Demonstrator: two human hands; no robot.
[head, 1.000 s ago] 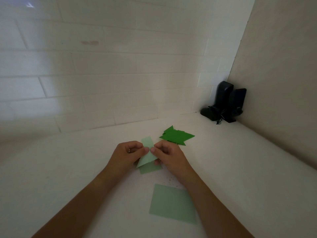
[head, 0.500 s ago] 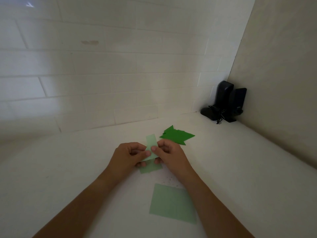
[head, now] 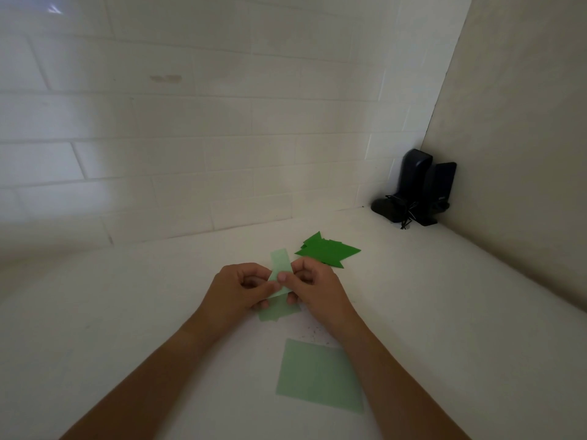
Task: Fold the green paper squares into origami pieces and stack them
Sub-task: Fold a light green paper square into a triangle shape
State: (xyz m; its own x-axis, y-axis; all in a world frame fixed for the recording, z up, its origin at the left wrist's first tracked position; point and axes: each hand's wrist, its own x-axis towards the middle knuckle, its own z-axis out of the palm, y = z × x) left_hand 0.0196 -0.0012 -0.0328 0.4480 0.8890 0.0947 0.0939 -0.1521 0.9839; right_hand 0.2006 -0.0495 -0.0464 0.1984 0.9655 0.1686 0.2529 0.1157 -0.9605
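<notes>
Strip (head: 281,265), pale green, folded, held above counter (head: 127,312) centre, between both hands. L hand (head: 236,289): fingers curled, thumb pinching strip's lower part. R hand (head: 313,287): curled, thumb + forefinger pinching strip at mid-fold. Upper end of strip sticks up past fingers, tilted slightly left. Second pale piece (head: 279,311) flat on counter under hands, partly hidden. Pale square (head: 319,374) flat, nearer camera, beside R forearm. Dark green stack (head: 328,250) on counter just beyond R hand, apart from it. Black speakers (head: 422,188) in far R corner by wall.
</notes>
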